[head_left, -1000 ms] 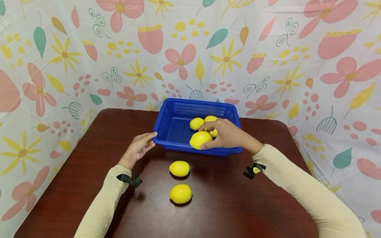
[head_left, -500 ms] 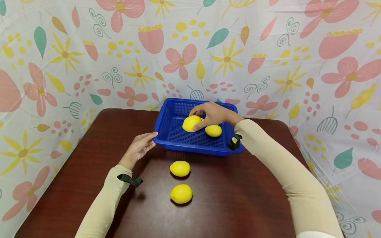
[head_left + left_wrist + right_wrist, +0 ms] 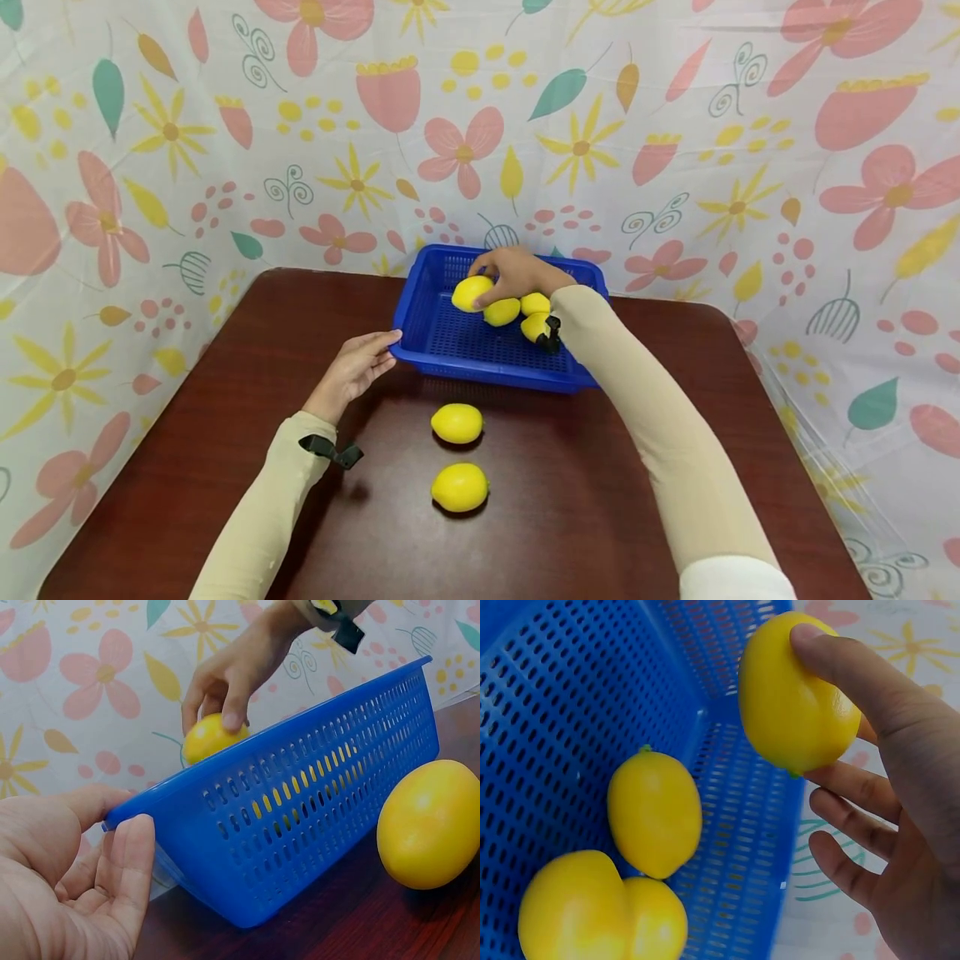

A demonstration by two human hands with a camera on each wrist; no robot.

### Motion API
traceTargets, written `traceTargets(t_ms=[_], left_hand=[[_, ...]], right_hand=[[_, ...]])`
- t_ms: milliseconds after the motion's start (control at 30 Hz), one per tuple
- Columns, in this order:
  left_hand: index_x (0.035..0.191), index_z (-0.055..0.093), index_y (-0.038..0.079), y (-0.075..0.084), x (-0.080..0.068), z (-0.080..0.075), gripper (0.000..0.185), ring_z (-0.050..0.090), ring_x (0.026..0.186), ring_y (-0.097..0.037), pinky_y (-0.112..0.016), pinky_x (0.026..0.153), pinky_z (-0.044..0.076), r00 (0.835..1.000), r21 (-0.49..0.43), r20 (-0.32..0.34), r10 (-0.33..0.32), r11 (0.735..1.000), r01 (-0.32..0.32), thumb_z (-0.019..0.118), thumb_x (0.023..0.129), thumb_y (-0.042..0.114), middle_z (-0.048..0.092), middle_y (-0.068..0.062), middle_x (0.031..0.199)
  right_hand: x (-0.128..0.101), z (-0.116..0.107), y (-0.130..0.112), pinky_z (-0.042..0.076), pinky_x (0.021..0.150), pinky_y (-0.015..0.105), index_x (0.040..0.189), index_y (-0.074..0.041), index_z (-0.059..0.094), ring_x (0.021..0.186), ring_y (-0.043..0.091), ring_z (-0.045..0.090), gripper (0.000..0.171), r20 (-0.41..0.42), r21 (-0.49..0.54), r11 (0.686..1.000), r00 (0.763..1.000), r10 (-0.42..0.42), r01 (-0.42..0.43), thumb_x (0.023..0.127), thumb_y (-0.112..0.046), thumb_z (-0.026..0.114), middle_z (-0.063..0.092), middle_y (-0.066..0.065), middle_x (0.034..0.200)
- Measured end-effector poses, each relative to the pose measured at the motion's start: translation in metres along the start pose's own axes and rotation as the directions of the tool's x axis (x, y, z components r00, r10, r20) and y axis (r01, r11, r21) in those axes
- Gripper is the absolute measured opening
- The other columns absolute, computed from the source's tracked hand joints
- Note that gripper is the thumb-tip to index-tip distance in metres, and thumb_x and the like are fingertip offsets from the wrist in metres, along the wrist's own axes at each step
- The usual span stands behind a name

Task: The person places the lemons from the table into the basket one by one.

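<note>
In the head view, my right hand (image 3: 517,271) grips a yellow lemon (image 3: 471,293) over the back part of a blue plastic basket (image 3: 487,369). The right wrist view shows the thumb on one side of this lemon (image 3: 795,697) and fingertips at its other side. Three more lemons lie inside the basket, one of them (image 3: 501,312) just beside the held one. My left hand (image 3: 356,368) pinches the basket's front left corner, thumb on the rim (image 3: 187,771) and fingers beneath it.
Two lemons rest on the dark wooden table (image 3: 360,533) before the basket: a nearer one (image 3: 460,487) and a farther one (image 3: 457,423). A floral cloth (image 3: 420,75) hangs behind the table and along its sides.
My right hand has carried the lemon from the basket's front rim back and to the left, lately by a small shift. The left hand keeps its grip on the corner.
</note>
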State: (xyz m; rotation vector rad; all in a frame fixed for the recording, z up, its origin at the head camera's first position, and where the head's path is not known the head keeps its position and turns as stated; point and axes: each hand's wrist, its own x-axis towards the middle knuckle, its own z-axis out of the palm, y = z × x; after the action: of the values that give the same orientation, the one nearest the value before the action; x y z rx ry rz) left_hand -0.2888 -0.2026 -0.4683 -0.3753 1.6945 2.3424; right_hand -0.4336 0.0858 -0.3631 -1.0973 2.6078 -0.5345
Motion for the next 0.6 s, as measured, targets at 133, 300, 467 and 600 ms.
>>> traceTargets(t_ms=[133,300,467,600], left_hand=[[0.088,0.074,0.016,0.0,-0.001,0.001,0.009,0.06,0.06,-0.002,-0.016,0.064,0.058,1.0,-0.009,-0.001,0.007,1.0,-0.007,0.073,0.096,0.016,0.064,0.005,0.074],[0.09,0.073,0.015,-0.002,-0.001,0.0,0.007,0.059,0.062,-0.003,-0.016,0.066,0.058,1.0,-0.012,0.0,-0.002,1.0,0.002,0.073,0.096,0.017,0.064,0.005,0.078],[0.088,0.072,0.016,-0.002,0.001,0.0,0.009,0.059,0.062,-0.003,-0.015,0.065,0.057,1.0,-0.002,0.0,0.01,1.0,-0.01,0.073,0.097,0.017,0.064,0.005,0.076],[0.087,0.073,0.016,-0.002,0.002,0.0,0.01,0.059,0.06,-0.003,-0.015,0.063,0.057,1.0,-0.014,-0.005,0.01,1.0,-0.011,0.072,0.097,0.016,0.064,0.005,0.074]], right_hand=[[0.012,0.009,0.005,0.059,0.087,0.039,0.125,-0.017,0.07,0.107,0.026,0.068,0.054,-0.035,-0.014,0.999,0.999,0.041,-0.042,0.081,-0.042,0.088,0.074,0.01,0.115],[0.026,0.021,0.012,0.058,0.086,0.039,0.125,-0.016,0.07,0.105,0.025,0.068,0.054,-0.065,0.02,0.995,0.993,0.095,-0.094,0.081,-0.042,0.087,0.073,0.01,0.116],[0.037,0.034,0.017,0.054,0.088,0.04,0.126,-0.018,0.07,0.103,0.025,0.061,0.053,-0.096,0.038,0.986,0.982,0.163,-0.16,0.082,-0.044,0.086,0.071,0.007,0.117],[0.044,0.044,0.018,0.052,0.088,0.042,0.129,-0.019,0.068,0.101,0.025,0.056,0.056,-0.104,0.018,0.976,0.97,0.218,-0.218,0.082,-0.045,0.086,0.068,0.005,0.118]])
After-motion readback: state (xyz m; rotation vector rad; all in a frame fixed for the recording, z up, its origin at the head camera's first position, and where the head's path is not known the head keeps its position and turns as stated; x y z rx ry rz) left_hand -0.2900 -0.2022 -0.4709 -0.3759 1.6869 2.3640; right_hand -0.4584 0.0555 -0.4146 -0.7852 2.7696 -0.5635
